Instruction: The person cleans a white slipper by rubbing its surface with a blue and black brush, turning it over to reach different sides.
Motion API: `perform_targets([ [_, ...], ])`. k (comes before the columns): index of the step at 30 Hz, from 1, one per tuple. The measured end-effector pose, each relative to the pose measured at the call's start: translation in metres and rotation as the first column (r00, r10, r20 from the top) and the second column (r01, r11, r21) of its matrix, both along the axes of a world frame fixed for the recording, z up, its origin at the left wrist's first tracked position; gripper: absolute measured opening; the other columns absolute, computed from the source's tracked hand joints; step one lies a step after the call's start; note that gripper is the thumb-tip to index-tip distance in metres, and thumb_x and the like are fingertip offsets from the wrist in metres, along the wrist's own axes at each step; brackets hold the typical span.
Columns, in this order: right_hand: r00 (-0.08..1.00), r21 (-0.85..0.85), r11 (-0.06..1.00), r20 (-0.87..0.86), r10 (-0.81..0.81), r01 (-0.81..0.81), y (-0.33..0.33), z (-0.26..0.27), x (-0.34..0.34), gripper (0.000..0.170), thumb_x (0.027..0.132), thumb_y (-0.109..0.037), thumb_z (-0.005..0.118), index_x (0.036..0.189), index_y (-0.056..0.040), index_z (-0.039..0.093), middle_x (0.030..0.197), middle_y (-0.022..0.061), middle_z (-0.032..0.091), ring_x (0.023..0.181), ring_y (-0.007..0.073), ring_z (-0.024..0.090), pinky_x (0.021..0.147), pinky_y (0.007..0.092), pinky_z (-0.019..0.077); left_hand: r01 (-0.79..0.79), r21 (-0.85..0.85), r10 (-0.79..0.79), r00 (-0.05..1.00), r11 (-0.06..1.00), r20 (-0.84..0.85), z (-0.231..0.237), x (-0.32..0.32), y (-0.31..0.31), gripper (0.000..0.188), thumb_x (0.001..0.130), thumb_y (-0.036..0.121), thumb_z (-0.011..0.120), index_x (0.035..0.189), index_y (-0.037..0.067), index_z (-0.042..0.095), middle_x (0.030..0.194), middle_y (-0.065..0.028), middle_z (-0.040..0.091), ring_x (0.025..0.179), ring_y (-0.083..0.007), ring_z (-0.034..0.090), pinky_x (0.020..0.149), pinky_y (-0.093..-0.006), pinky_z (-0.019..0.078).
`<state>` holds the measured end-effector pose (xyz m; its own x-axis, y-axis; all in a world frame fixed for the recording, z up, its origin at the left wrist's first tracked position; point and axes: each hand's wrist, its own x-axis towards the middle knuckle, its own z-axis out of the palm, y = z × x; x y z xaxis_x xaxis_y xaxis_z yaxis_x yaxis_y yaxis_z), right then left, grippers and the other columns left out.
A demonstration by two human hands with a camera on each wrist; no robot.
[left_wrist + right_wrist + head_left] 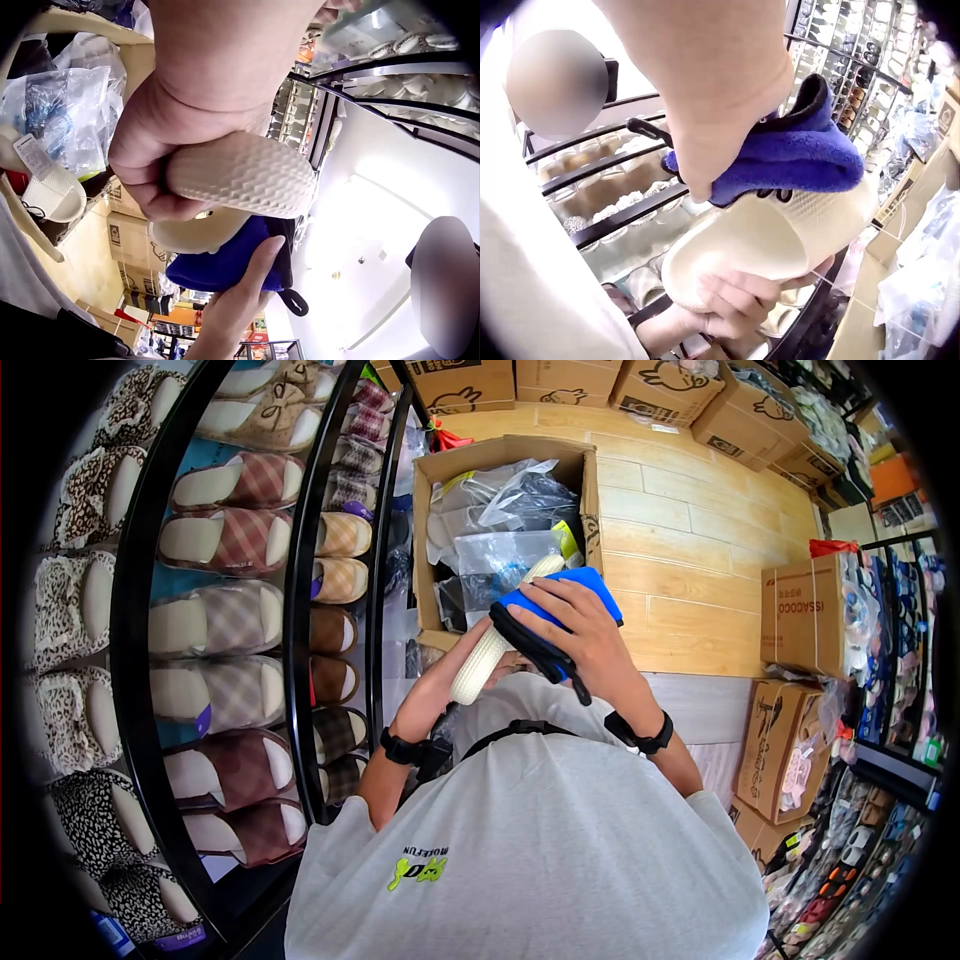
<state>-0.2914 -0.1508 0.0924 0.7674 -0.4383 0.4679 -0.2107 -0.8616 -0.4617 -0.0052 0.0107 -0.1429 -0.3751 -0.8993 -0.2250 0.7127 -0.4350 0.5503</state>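
My left hand (pixel 142 150) grips a cream slide slipper (pixel 478 663) with a dimpled texture, its fingers wrapped round the sole and side. In the right wrist view, the fingers of that hand lie beneath the slipper's open heel end. A blue plush cloth (pixel 802 161) with black trim and a black loop lies against the slipper's upper. My right hand (pixel 585 635) holds this cloth, thumb on one side and fingers spread over the other. Both hands are in front of my body, near an open cardboard box (pixel 589 485). The slipper's toe end is partly hidden by the cloth.
Plastic-bagged goods (pixel 510 550) fill the box. A tagged cream slipper (pixel 64 199) lies at its edge in the left wrist view. Shelves of checked slippers (pixel 225 540) with black posts (pixel 300 560) stand at left. Cartons (pixel 800 615) line the right.
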Motion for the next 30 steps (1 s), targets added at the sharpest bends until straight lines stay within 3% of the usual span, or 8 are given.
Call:
perform_targets([
  [5, 0.986, -0.043, 0.985, -0.004, 0.169, -0.169, 0.014, 0.005, 0.007, 0.073, 0.084, -0.016, 0.078, 0.156, -0.0184, 0.065, 0.160, 0.0114, 0.061, 0.147, 0.0331, 0.057, 0.125, 0.0521, 0.0433, -0.164, -0.060, 0.175, 0.918, 0.985, 0.356, 0.123, -0.035, -0.019, 0.062, 0.117, 0.006, 0.046, 0.177, 0.003, 0.030, 0.167, -0.0107, 0.049, 0.142, -0.0186, 0.059, 0.116, -0.0320, 0.0509],
  [15, 0.996, -0.015, 0.996, 0.005, 0.091, -0.091, 0.006, 0.009, 0.010, 0.073, 0.084, -0.011, 0.078, 0.155, -0.0183, 0.065, 0.160, 0.0094, 0.061, 0.147, 0.0317, 0.058, 0.127, 0.0526, 0.0418, -0.045, -0.023, 0.051, 0.921, 0.999, 0.386, 0.115, -0.019, 0.003, 0.060, 0.118, 0.010, 0.048, 0.175, 0.001, 0.032, 0.167, -0.0129, 0.051, 0.147, -0.0196, 0.055, 0.124, -0.0339, 0.0414],
  [17, 0.986, -0.017, 0.986, -0.007, 0.169, -0.169, 0.008, 0.010, 0.010, 0.073, 0.083, -0.012, 0.079, 0.154, -0.0183, 0.066, 0.160, 0.0093, 0.061, 0.146, 0.0317, 0.058, 0.126, 0.0523, 0.0418, 0.000, -0.247, 0.192, 0.629, 0.969, 0.753, 0.215, -0.047, -0.008, 0.058, 0.120, 0.014, 0.046, 0.175, 0.002, 0.034, 0.167, -0.0133, 0.052, 0.147, -0.0205, 0.056, 0.121, -0.0336, 0.0450],
  [19, 0.987, 0.025, 0.987, 0.014, 0.159, -0.159, 0.003, 0.008, 0.009, 0.072, 0.084, -0.012, 0.078, 0.154, -0.0192, 0.066, 0.161, 0.0095, 0.060, 0.147, 0.0319, 0.057, 0.126, 0.0521, 0.0417, -0.032, -0.016, 0.033, 0.990, 0.999, 0.135, 0.068, -0.019, -0.005, 0.051, 0.122, 0.026, 0.045, 0.168, 0.004, 0.045, 0.154, -0.0120, 0.061, 0.132, -0.0204, 0.065, 0.106, -0.0310, 0.0535],
  [21, 1.000, 0.025, 1.000, -0.012, -0.004, 0.004, -0.001, 0.002, 0.008, 0.071, 0.085, -0.014, 0.078, 0.155, -0.0199, 0.066, 0.161, 0.0097, 0.061, 0.148, 0.0318, 0.056, 0.126, 0.0526, 0.0420, 0.306, -0.079, -0.295, 0.767, 0.949, -0.570, 0.089, -0.036, -0.063, 0.053, 0.121, 0.050, 0.043, 0.146, 0.007, 0.062, 0.118, -0.0074, 0.071, 0.095, -0.0173, 0.072, 0.071, -0.0264, 0.0578],
  [25, 1.000, 0.015, 1.000, 0.019, 0.006, -0.007, 0.013, 0.008, 0.014, 0.072, 0.085, -0.014, 0.078, 0.155, -0.0192, 0.065, 0.161, 0.0103, 0.061, 0.149, 0.0334, 0.056, 0.125, 0.0531, 0.0421, 0.170, 0.073, -0.128, 0.908, 0.983, -0.400, 0.066, -0.024, -0.039, 0.058, 0.121, 0.056, 0.040, 0.144, 0.007, 0.062, 0.115, -0.0065, 0.071, 0.095, -0.0176, 0.072, 0.070, -0.0286, 0.0594],
  [26, 0.995, 0.002, 0.996, 0.040, 0.093, -0.093, 0.015, 0.007, 0.016, 0.074, 0.084, -0.013, 0.078, 0.156, -0.0179, 0.064, 0.162, 0.0111, 0.059, 0.149, 0.0340, 0.056, 0.126, 0.0523, 0.0416, -0.174, 0.185, 0.153, 0.980, 0.967, 0.125, 0.104, -0.034, -0.017, 0.054, 0.123, 0.042, 0.041, 0.163, 0.006, 0.051, 0.139, -0.0097, 0.069, 0.120, -0.0202, 0.071, 0.094, -0.0291, 0.0604],
  [30, 0.987, 0.001, 0.987, 0.005, 0.163, -0.163, 0.004, 0.003, 0.011, 0.072, 0.084, -0.015, 0.078, 0.155, -0.0179, 0.066, 0.160, 0.0110, 0.061, 0.149, 0.0327, 0.057, 0.126, 0.0526, 0.0418, -0.108, -0.135, 0.169, 0.765, 0.985, 0.622, 0.181, -0.045, -0.012, 0.057, 0.123, 0.023, 0.041, 0.176, 0.006, 0.032, 0.158, -0.0117, 0.060, 0.139, -0.0220, 0.064, 0.112, -0.0305, 0.0528],
])
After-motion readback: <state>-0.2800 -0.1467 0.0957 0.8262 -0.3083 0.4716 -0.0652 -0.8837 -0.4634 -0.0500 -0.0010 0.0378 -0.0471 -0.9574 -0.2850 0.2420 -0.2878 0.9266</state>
